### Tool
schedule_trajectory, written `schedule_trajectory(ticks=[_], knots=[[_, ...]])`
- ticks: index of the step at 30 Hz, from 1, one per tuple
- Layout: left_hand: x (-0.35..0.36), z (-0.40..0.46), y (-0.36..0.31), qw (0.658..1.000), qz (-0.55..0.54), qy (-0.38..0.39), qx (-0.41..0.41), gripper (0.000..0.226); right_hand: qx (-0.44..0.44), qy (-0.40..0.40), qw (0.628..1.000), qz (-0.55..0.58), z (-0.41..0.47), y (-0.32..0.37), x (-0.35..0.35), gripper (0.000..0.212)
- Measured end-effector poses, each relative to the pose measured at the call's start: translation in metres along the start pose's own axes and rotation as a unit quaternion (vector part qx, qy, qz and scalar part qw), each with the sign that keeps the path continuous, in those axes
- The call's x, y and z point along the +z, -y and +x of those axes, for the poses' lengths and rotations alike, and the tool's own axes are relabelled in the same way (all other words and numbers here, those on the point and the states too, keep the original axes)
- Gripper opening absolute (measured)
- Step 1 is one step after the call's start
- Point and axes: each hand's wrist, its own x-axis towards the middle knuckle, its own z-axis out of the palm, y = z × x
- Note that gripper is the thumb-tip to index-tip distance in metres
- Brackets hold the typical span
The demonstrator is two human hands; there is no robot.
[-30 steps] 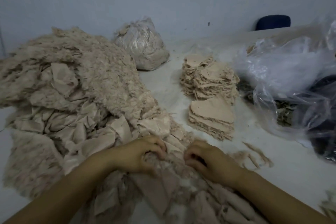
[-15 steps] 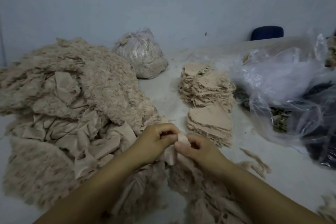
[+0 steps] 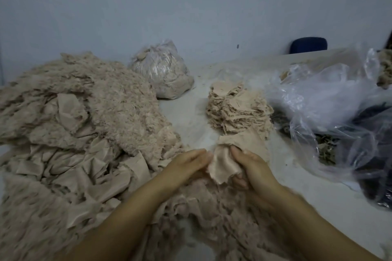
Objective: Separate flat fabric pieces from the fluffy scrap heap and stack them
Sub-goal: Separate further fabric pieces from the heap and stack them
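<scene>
Since half a second back, one flat fabric piece [image 3: 220, 165] has been pulled up clear of the fluffy scrap heap [image 3: 89, 133] and is now held between both hands, just in front of the near stack [image 3: 244, 144]. It's gripped by the right hand [image 3: 252, 167], fingers curled around its right edge. The left hand [image 3: 186, 167] is laid against the left edge with fairly straight fingers; whether anything's actually pinched there can't be told. A taller stack [image 3: 239, 110] is seen behind, on the table [image 3: 191, 121]. The piece looks thin, limp and very light, so it'll probably flop and fold over itself. It's best taken by two opposite edges and kept stretched, since fuzz from the heap likely clings to it.
</scene>
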Motion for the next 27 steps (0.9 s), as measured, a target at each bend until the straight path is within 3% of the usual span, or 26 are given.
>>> schedule_trajectory(ticks=[2,5,9,11,14,18,20,23,27], knots=[[0.017,0.011,-0.004,0.991,-0.128,-0.035,-0.032,0.04,0.0,0.003,1.0,0.027,0.001,-0.006,0.003,0.032],[0.028,0.022,-0.004,0.987,-0.115,-0.108,-0.037,0.01,-0.005,-0.031,0.999,0.018,0.002,-0.007,-0.003,0.047],[0.033,0.026,-0.009,0.995,-0.059,-0.072,-0.036,0.004,-0.019,-0.101,0.994,-0.034,0.007,-0.009,-0.012,0.032],[0.035,0.027,-0.009,0.996,-0.048,-0.067,-0.047,0.013,-0.043,-0.15,0.985,-0.066,0.01,-0.014,-0.016,0.028],[0.035,0.03,-0.008,0.996,-0.036,-0.08,-0.023,0.019,-0.065,-0.187,0.974,-0.107,0.01,-0.019,-0.019,0.038],[0.035,0.034,-0.011,0.997,0.032,-0.069,-0.011,0.021,-0.008,-0.116,0.991,-0.065,0.008,-0.017,-0.016,0.032],[0.037,0.036,-0.011,0.997,0.008,-0.079,0.0,0.023,0.0,-0.088,0.993,-0.083,0.006,-0.018,-0.014,0.033],[0.032,0.039,-0.011,0.989,-0.046,-0.138,0.03,0.024,-0.018,-0.106,0.992,-0.071,0.003,-0.02,-0.011,0.016],[0.01,0.045,-0.015,0.958,-0.143,-0.248,-0.009,0.028,0.001,-0.065,0.985,-0.162,-0.005,-0.025,-0.022,0.034]])
